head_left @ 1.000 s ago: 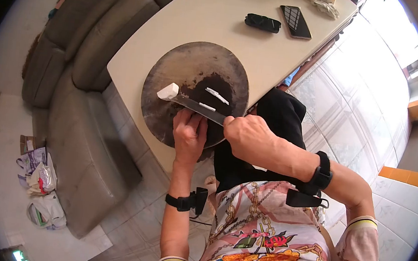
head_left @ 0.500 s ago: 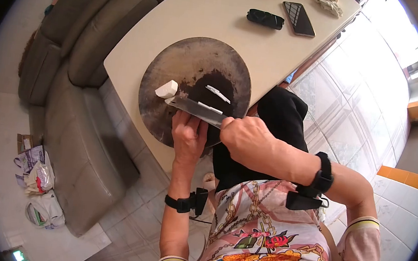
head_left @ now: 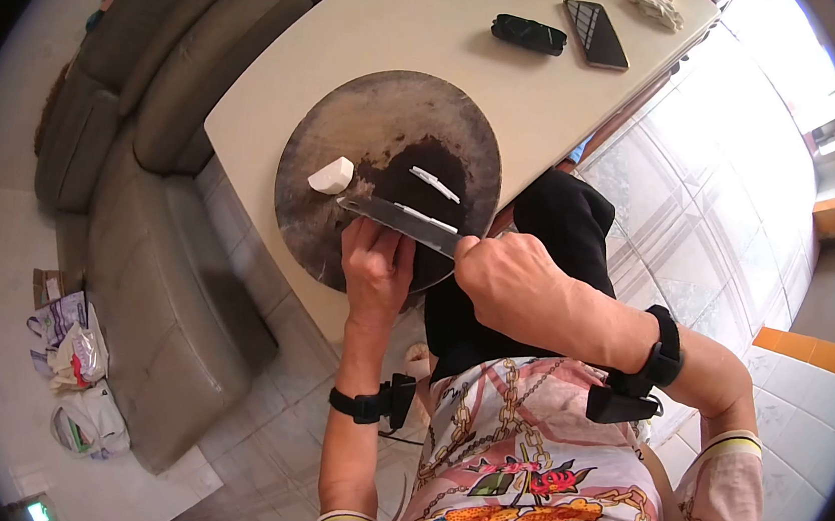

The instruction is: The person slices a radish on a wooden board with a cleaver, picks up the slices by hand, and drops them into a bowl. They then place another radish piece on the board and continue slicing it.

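Note:
A cleaver-like kitchen knife (head_left: 401, 224) is in my right hand (head_left: 506, 277), its fingers wrapped round the handle. The blade lies across the round, dark-stained chopping board (head_left: 335, 127). Just on the near side of the blade, my left hand (head_left: 377, 262) rests on the board with its fingers curled down; whatever is under the fingertips is hidden. A white block of food (head_left: 331, 176) with a cut face sits left of the blade's tip. Beyond the blade lie thin white strips (head_left: 435, 184), and another white strip (head_left: 427, 218) runs along the blade's far edge.
The board stands on a cream table (head_left: 401, 18). Toward its far end are a black case (head_left: 528, 34), a phone (head_left: 596, 35) and a crumpled pale bag (head_left: 653, 7). A grey leather sofa (head_left: 168, 297) is on the left, with bags (head_left: 86, 415) on the floor beside it.
My right hand has drawn the knife slightly to the right. The left hand stays in nearly the same place, and the white block and strips have not visibly shifted on the board.

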Tool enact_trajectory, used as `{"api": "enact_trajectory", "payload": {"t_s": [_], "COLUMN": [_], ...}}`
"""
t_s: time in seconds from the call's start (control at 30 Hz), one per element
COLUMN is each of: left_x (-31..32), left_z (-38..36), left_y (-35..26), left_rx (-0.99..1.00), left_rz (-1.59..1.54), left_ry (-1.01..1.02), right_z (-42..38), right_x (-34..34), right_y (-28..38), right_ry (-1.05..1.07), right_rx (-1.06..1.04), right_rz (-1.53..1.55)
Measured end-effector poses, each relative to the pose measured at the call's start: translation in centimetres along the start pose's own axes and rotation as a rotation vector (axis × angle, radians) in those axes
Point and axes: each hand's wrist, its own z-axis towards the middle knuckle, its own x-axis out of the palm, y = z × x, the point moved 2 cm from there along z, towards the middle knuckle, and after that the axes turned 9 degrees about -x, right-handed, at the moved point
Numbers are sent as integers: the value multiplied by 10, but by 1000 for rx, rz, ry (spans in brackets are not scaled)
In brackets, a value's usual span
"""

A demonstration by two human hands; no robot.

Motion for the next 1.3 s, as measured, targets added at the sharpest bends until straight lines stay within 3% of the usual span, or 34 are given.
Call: {"api": "enact_trajectory", "payload": {"t_s": [0.17,0.23,0.67,0.83,1.3], "left_x": [1,2,2,2,0], "left_z": [-3,-2,-1,-2,0], "left_y": [1,1,3,-1,-4], "left_rx": [-2,4,18,-4,16], "left_rz": [23,20,-5,15,0], "left_ry": [21,8,-1,-9,-12], "right_z": [14,14,12,23,23], "right_x": [7,8,10,16,14], "right_y": [-1,-6,0,-6,-4], "right_ry": [31,-81,-35,-124,-53], "right_rx": [29,-10,-3,-51,-38], "right_rz": [-16,41,2,29,10]}}
